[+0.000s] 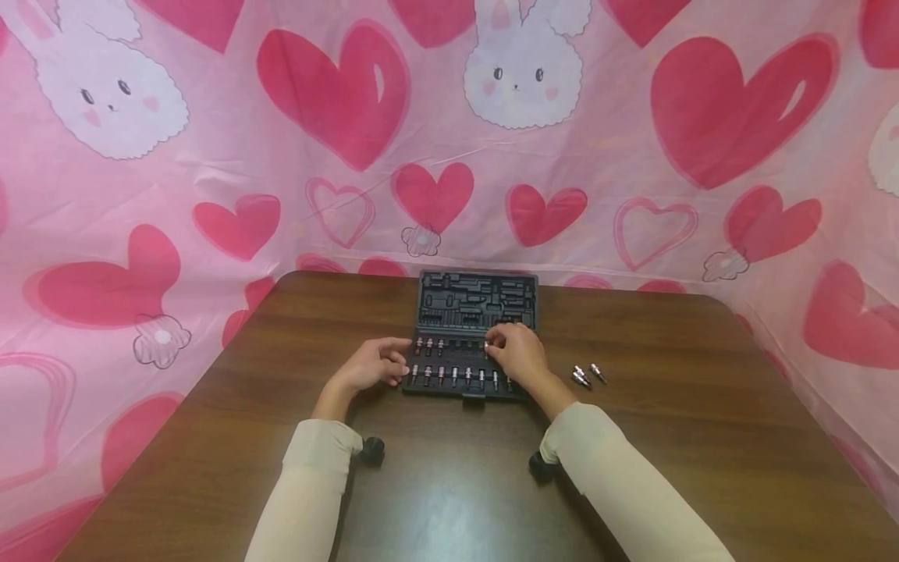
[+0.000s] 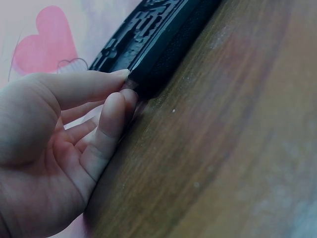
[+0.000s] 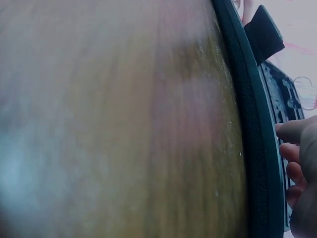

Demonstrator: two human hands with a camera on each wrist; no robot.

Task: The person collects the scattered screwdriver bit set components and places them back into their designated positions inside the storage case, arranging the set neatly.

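A black socket case (image 1: 474,332) lies unfolded on the table, with rows of silver bit sockets (image 1: 455,376) in its near half. My left hand (image 1: 368,364) is at its left edge, the thumb and a finger holding the rim, as the left hand (image 2: 74,134) shows in the left wrist view beside the case corner (image 2: 148,69). Over the back row, my right hand (image 1: 520,351) pinches a small silver bit socket (image 1: 486,345), largely covered by the fingers. The right wrist view catches only part of the right hand (image 3: 302,163), beyond the case's front wall (image 3: 255,148).
Several moulded slots fill the raised lid (image 1: 477,300). Three loose bit sockets (image 1: 597,372) lie on the wooden table (image 1: 667,421) to the right of the case. A latch (image 1: 474,398) sticks out at the front. Behind the table hangs a pink heart-printed cloth (image 1: 435,94).
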